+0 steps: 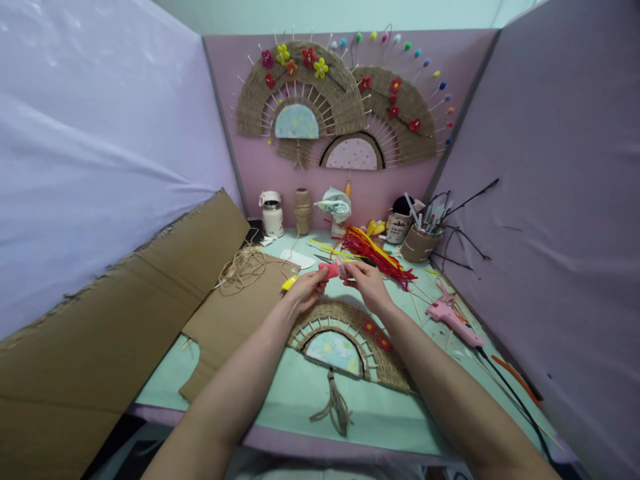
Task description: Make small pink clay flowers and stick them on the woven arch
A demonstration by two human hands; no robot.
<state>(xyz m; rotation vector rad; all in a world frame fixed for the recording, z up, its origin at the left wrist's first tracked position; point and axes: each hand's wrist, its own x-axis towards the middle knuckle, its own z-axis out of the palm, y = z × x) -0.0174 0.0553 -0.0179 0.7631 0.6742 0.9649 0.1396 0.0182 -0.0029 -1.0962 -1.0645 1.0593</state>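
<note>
My left hand [310, 288] pinches a small pinkish-red piece [329, 269], whose exact kind I cannot make out. At its other end, my right hand [369, 283] closes on a pale, see-through part. Below both hands lies a fan [333, 308] woven from twine, with a patterned half-round centre [334, 351], red flowers [384, 343] and a twine tassel [333, 407]. My right forearm covers part of it. Just beyond the hands is a bundle of red, orange and yellow pipe cleaners [377, 253].
A pink glue gun [455, 321] with a black cord lies at right. Brown cardboard [245, 300] and loose twine [245, 267] are at left. Along the back stand a white jar [273, 217], a twine spool [302, 212] and a pot [421, 244] with twigs. Finished fans [300, 67] hang behind.
</note>
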